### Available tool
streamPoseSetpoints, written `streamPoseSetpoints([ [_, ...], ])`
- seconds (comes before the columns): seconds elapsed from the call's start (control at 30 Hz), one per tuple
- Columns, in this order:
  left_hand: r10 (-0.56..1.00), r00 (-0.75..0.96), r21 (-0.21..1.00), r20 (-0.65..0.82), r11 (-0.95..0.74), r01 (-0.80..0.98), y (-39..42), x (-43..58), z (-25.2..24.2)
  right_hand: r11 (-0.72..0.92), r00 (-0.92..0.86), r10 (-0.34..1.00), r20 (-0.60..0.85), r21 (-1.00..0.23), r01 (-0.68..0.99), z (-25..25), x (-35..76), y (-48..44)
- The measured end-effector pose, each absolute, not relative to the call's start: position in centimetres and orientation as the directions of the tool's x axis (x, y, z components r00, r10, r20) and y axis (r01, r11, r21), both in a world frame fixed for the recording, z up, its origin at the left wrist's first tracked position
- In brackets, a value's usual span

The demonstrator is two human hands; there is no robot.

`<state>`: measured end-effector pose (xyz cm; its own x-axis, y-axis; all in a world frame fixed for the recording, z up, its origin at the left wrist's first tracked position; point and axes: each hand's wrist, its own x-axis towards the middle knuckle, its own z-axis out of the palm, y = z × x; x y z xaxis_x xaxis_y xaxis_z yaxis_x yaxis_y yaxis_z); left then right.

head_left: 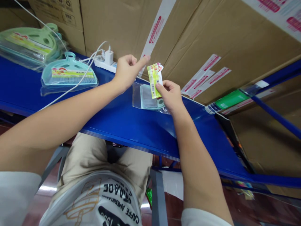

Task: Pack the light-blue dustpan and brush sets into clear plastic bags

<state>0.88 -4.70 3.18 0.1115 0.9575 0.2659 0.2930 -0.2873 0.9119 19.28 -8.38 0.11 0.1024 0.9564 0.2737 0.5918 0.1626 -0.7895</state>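
In the head view my right hand [171, 95] pinches a yellow-and-white printed label [153, 78] with red and pink shapes along its top edge. Behind and below that label, a small pale-blue dustpan [148, 98] in a clear plastic bag lies on the blue surface, partly covered by the label and my hand. To the left my left hand [128, 71] is raised, its fingers loosely curled and its thumb stretched toward the label, apart from it. Nothing shows in that hand.
Left on the blue shelf [113, 116] lie a bagged light-blue dustpan set [69, 75] and bagged green dustpans [35, 42]. A white cable crosses them from a power strip [105, 64]. Cardboard boxes [122, 28] stand behind; a green-labelled bottle [231, 99] lies at right.
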Motion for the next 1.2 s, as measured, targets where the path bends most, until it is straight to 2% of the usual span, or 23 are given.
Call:
streamPoseSetpoints([
  [0.07,0.944,-0.026,0.936,0.328,-0.321,0.143,-5.1,1.0,3.2,0.167,0.107,0.954,0.279,-0.794,0.585,0.1,19.1,-8.4],
  [0.1,0.949,-0.043,0.949,0.311,-0.308,0.061,-5.2,1.0,3.3,0.166,0.11,0.954,0.279,-0.795,0.583,0.1,19.1,-8.5],
  [0.13,0.965,0.009,0.965,0.261,-0.261,0.014,-5.3,1.1,3.4,0.162,0.113,0.954,0.277,-0.796,0.583,0.1,19.0,-8.5],
  [0.27,0.977,0.178,0.989,0.114,-0.129,0.072,-5.4,1.3,3.5,0.154,0.104,0.958,0.266,-0.788,0.596,0.2,19.0,-8.5],
  [0.43,0.981,0.121,0.972,0.153,-0.172,0.16,-4.1,1.8,1.7,0.191,0.094,0.948,0.303,-0.783,0.592,-0.2,19.5,-8.2],
  [0.57,0.963,0.036,0.962,0.267,-0.269,0.044,-2.6,2.0,0.0,0.314,0.041,0.919,0.392,-0.792,0.523,-1.1,20.1,-7.4],
  [0.7,0.957,0.008,0.953,0.291,-0.29,-0.084,-1.9,2.0,-0.5,0.362,0.013,0.906,0.422,-0.792,0.492,-1.5,20.6,-7.0],
  [1.03,0.97,0.158,0.941,0.185,-0.128,-0.314,-3.5,1.6,1.5,0.36,0.007,0.908,0.42,-0.787,0.5,-1.6,20.8,-6.9],
  [1.2,0.969,0.222,0.947,0.111,-0.035,-0.32,-4.4,1.5,2.5,0.357,0.005,0.909,0.417,-0.785,0.506,-1.8,20.9,-6.7],
])
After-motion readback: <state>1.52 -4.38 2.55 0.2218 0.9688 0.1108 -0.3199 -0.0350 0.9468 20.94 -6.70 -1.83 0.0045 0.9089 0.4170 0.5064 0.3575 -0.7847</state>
